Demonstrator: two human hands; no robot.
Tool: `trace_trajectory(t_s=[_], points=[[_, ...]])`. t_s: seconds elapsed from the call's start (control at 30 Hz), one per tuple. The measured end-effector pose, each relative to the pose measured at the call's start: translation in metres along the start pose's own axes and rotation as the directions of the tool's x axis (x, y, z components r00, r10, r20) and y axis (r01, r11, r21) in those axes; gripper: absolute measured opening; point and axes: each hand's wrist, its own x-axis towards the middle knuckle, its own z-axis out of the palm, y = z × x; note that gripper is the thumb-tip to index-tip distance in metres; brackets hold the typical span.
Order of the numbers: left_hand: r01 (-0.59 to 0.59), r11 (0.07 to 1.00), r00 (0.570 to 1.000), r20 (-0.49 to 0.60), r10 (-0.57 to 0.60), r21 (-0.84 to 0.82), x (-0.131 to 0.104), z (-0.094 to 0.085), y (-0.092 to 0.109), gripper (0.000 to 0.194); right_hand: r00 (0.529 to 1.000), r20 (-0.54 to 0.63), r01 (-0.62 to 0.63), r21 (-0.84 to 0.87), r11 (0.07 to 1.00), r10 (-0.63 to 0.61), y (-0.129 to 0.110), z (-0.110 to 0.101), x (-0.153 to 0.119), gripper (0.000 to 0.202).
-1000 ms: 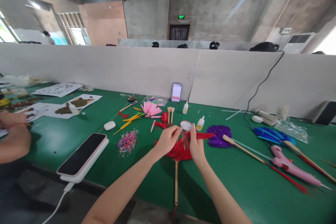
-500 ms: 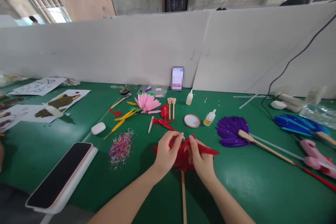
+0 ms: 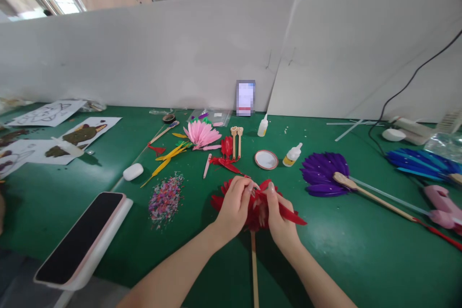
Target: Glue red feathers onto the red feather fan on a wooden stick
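Above a red feather fan [image 3: 225, 196] with a wooden stick handle [image 3: 254, 269], both of my hands are close together. My right hand [image 3: 283, 224] is closed on a red feather [image 3: 294, 216], whose tip points out to the right. My left hand [image 3: 233, 207] pinches with thumb and forefinger at the feather's thin inner end; the exact contact is partly hidden by the fingers. The fan lies on the green table, its middle covered by my hands. Loose red feathers [image 3: 227, 164] lie just beyond them.
Around the hands are a small white dish [image 3: 266, 159], glue bottles [image 3: 292, 155], a pile of coloured bits [image 3: 166, 199], pink feathers [image 3: 202, 134] and a phone [image 3: 81, 238]. A purple feather fan [image 3: 323, 173] and a pink glue gun [image 3: 442, 204] lie right. A white partition [image 3: 144, 57] stands behind.
The camera view has tilted down slightly. Both hands stay over the red fan, and the feather in my right hand has shifted only slightly.
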Motion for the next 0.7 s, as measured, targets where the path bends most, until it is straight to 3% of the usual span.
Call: trace_trajectory(t_s=[0.7], points=[[-0.056, 0.998, 0.994, 0.097, 0.053, 0.030, 0.000, -0.006, 0.004, 0.015, 0.996, 0.045, -0.080, 0.049, 0.996, 0.078, -0.016, 0.001, -0.010, 0.055]])
